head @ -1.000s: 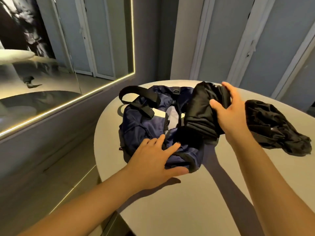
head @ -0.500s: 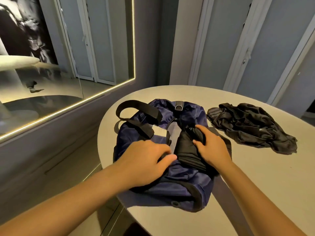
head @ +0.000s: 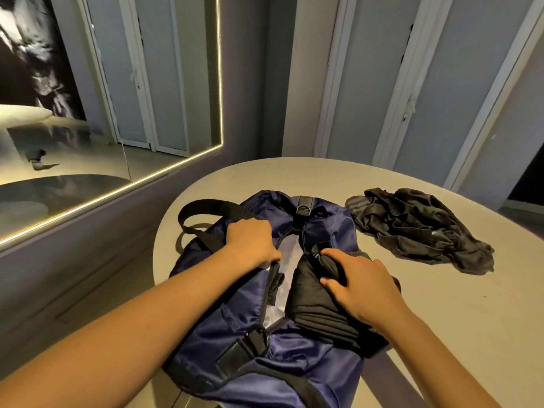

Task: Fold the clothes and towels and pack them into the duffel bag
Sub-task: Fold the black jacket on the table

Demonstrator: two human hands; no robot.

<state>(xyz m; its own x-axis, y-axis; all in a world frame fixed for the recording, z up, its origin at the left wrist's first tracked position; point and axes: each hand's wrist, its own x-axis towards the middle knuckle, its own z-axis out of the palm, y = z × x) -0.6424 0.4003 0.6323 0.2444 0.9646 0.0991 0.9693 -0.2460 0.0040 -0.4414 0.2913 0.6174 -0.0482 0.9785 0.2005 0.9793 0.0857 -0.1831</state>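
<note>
A navy blue duffel bag [head: 294,360] lies open on the pale round table [head: 459,334], its light lining showing in the gap. My left hand [head: 252,241] grips the bag's left rim and holds the opening apart. My right hand [head: 357,282] holds a folded black garment [head: 312,301] that sits in the right side of the opening, fingers curled over its top edge. A crumpled black garment [head: 418,228] lies unfolded on the table to the right of the bag.
A black carry strap [head: 206,209] loops off the bag's far left side. The table's edge curves close on the left, with floor below. A lit mirror [head: 112,113] covers the left wall and closet doors [head: 441,83] stand behind the table.
My right hand brought the folded black garment down from above the bag into its opening. My left hand moved from the bag's near end up to its left rim.
</note>
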